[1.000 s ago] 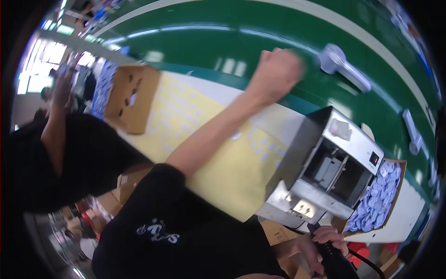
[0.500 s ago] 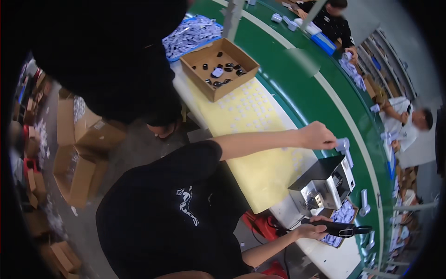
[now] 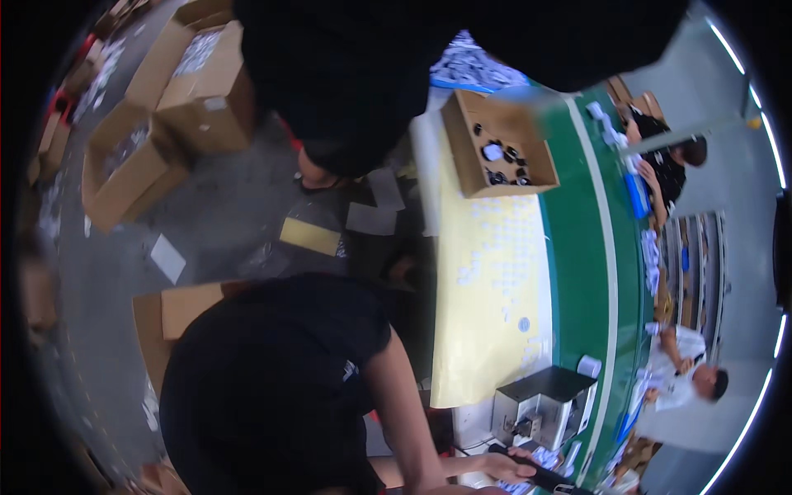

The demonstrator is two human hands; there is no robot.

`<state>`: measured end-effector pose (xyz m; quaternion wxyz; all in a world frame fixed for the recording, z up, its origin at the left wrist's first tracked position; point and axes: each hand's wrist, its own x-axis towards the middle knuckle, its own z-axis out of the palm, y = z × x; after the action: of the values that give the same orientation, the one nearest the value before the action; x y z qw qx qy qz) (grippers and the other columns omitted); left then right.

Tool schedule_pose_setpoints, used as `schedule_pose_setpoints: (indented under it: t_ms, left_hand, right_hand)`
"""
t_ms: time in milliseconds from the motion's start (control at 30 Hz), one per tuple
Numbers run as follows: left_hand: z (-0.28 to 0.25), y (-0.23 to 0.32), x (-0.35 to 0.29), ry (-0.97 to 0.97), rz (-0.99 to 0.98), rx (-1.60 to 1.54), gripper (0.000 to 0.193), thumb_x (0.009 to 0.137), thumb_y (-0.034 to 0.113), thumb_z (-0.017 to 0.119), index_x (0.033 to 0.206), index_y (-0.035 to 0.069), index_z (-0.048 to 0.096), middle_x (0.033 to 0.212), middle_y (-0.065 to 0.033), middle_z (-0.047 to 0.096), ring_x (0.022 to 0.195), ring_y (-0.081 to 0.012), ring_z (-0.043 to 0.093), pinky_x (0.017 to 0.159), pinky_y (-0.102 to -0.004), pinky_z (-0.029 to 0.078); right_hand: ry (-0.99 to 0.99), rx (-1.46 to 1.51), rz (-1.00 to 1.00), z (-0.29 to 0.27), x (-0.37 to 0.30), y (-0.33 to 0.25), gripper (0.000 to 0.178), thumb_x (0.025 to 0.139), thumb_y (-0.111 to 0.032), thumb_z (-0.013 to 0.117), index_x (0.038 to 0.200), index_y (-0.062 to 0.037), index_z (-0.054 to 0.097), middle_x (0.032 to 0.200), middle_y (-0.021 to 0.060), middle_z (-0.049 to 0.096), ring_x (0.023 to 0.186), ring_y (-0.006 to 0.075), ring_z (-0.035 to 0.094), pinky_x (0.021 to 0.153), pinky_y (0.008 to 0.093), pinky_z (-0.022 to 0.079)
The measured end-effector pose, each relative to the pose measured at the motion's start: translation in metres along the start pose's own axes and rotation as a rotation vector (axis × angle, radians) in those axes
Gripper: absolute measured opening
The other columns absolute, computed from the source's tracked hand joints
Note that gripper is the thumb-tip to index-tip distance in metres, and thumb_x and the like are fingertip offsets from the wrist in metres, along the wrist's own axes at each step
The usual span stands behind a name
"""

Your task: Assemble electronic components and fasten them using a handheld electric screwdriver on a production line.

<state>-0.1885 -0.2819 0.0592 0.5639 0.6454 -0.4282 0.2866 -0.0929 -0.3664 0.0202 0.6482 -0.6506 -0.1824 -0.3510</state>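
My right hand [image 3: 507, 467] is closed around a long black tool [image 3: 551, 480]; its exact kind is unclear. In front of it stands a small grey metal machine [image 3: 540, 404] with a black top. Below the machine are pale lavender plastic parts [image 3: 544, 456], partly hidden by my right hand. My left arm [image 3: 404, 412] comes down from a black sleeve and crosses over my right forearm. Only a sliver of my left hand [image 3: 474, 490] shows at the lower edge, with its fingers cut off.
A yellow sheet [image 3: 470, 330] with small pale pieces covers the table. A cardboard box [image 3: 462, 157] holds shiny dark parts. Beyond runs a green conveyor [image 3: 569, 272], with people opposite. A person in black [image 3: 346, 91] stands at the top. Open cartons [image 3: 206, 107] stand on the floor.
My left arm was stretched over the table towards a pale part on the conveyor; it has swung back and down. The view has turned, and my right hand keeps the black tool.
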Motion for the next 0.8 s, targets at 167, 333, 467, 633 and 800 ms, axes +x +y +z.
schedule_pose_setpoints:
  t_ms: [167, 333, 467, 633, 800]
  left_hand:
    - [-0.047, 0.052, -0.023, 0.101, -0.055, -0.017, 0.015, 0.082, 0.015, 0.058, 0.089, 0.002, 0.060, 0.078, -0.0105, 0.061, 0.072, -0.0190, 0.059, 0.068, -0.0313, 0.046]
    - [-0.073, 0.083, -0.016, 0.157, -0.161, -0.039, 0.016, 0.083, 0.014, 0.057, 0.093, 0.001, 0.058, 0.080, -0.0110, 0.061, 0.074, -0.0193, 0.058, 0.070, -0.0317, 0.046]
    - [-0.074, 0.100, -0.017, 0.147, -0.174, -0.104, 0.017, 0.084, 0.013, 0.056, 0.096, 0.001, 0.057, 0.082, -0.0113, 0.060, 0.076, -0.0194, 0.058, 0.072, -0.0320, 0.046]
    - [-0.072, 0.120, -0.019, 0.126, -0.148, -0.186, 0.018, 0.085, 0.012, 0.055, 0.099, 0.001, 0.055, 0.084, -0.0118, 0.060, 0.079, -0.0197, 0.057, 0.073, -0.0325, 0.045]
    - [-0.234, 0.151, -0.044, 0.066, -0.127, -0.312, 0.020, 0.086, 0.011, 0.054, 0.102, 0.000, 0.054, 0.086, -0.0122, 0.059, 0.081, -0.0199, 0.057, 0.075, -0.0329, 0.045]
  right_hand:
    - [-0.013, -0.063, -0.050, -0.005, 0.001, 0.002, 0.046, 0.093, -0.042, 0.041, 0.084, 0.0021, 0.047, 0.055, 0.0051, 0.045, 0.042, 0.0113, 0.039, 0.036, 0.0218, 0.033]
    - [0.010, -0.120, -0.040, -0.010, 0.010, -0.004, 0.043, 0.094, -0.040, 0.040, 0.077, -0.0012, 0.048, 0.052, 0.0037, 0.045, 0.038, 0.0112, 0.040, 0.033, 0.0215, 0.033]
    - [0.103, -0.201, -0.093, -0.004, 0.015, 0.002, 0.043, 0.095, -0.038, 0.040, 0.071, -0.0039, 0.048, 0.049, 0.0027, 0.045, 0.036, 0.0111, 0.040, 0.031, 0.0213, 0.034]
    - [0.133, -0.181, -0.159, -0.006, 0.012, 0.002, 0.042, 0.096, -0.037, 0.040, 0.068, -0.0057, 0.048, 0.047, 0.0014, 0.042, 0.035, 0.0104, 0.038, 0.030, 0.0216, 0.031]
    - [0.126, -0.018, -0.131, -0.009, 0.012, 0.010, 0.045, 0.096, -0.038, 0.039, 0.065, -0.0062, 0.046, 0.046, -0.0001, 0.039, 0.035, 0.0099, 0.035, 0.031, 0.0219, 0.030]
